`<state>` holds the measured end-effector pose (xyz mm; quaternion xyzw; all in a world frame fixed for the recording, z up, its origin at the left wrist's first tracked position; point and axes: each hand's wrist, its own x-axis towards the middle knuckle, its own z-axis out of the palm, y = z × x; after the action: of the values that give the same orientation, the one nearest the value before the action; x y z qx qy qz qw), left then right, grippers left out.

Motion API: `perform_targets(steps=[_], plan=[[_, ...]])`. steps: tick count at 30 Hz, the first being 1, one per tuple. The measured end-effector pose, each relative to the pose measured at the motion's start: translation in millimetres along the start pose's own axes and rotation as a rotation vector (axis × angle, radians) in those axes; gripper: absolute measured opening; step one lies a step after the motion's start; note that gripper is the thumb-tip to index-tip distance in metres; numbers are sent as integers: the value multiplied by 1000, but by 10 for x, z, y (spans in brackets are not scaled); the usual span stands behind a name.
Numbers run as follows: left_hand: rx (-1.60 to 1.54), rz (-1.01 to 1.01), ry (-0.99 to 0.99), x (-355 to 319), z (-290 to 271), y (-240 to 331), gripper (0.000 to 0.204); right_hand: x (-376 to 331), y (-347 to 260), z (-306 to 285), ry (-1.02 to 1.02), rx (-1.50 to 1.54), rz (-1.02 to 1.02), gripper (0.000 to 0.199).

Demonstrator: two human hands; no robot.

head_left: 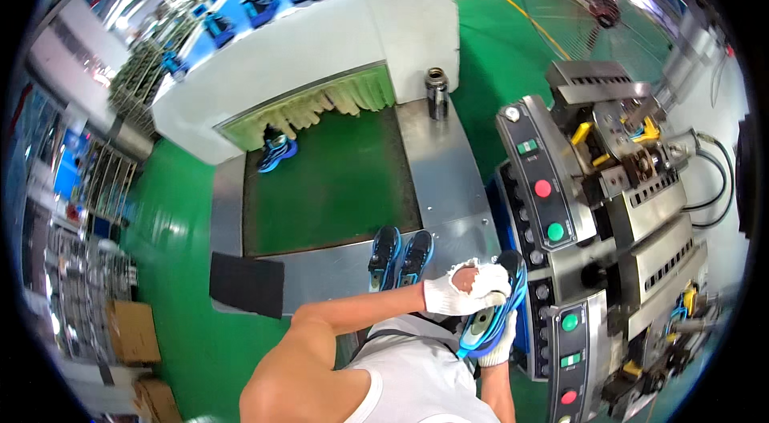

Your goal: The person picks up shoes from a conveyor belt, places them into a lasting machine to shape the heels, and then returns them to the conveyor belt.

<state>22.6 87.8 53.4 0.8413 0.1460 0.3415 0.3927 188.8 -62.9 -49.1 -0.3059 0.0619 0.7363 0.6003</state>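
A blue and black sports shoe (517, 271) is held in front of me at the lower right, tilted lengthwise, with a pale grey-green piece showing in its opening. My left hand (469, 291), in a white knit glove with a ragged hole over its back, grips the shoe from above at its upper. Beneath and to the right, my right hand (502, 345), gloved in white too, holds the shoe's side; part of it is hidden behind the shoe. Close by on the metal ledge stand two similar shoes, a left one (384, 255) and a right one (416, 256).
A green conveyor belt (336, 191) runs out of a white curtained machine (320, 46), carrying another shoe (276, 153). A flask (436, 93) stands beside it. A black mat (247, 285) lies on the ledge's left end. To the right is a press with a button panel (545, 175).
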Motion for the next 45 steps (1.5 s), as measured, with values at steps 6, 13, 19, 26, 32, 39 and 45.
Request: perform_targets(steps=[6, 13, 19, 26, 32, 39, 45], plan=[[-47, -677, -114, -508, -30, 508, 43, -318, -334, -80, -30, -456, -28, 53], [51, -769, -557, -852, -19, 662, 82, -593, -609, 186, -55, -1034, 37, 73], [45, -556, -699, -927, -433, 485, 65, -682, -397, 426, 21, -1255, -87, 72], [-139, -385, -725, -1507, -1080, 50, 59, -517, 174, 1379, 7, -1422, 43, 77], [-272, -355, -681, -2045, -1696, -8, 46, -362, 653, 2422, -258, -1982, 56, 105], [-187, -297, -625, -2275, -2565, 138, 36, -147, 1038, 3039, -492, -2123, 59, 106], [-622, -698, -71, -2673, -2356, 133, 31, 172, 909, 2367, -110, -1713, 169, 69]])
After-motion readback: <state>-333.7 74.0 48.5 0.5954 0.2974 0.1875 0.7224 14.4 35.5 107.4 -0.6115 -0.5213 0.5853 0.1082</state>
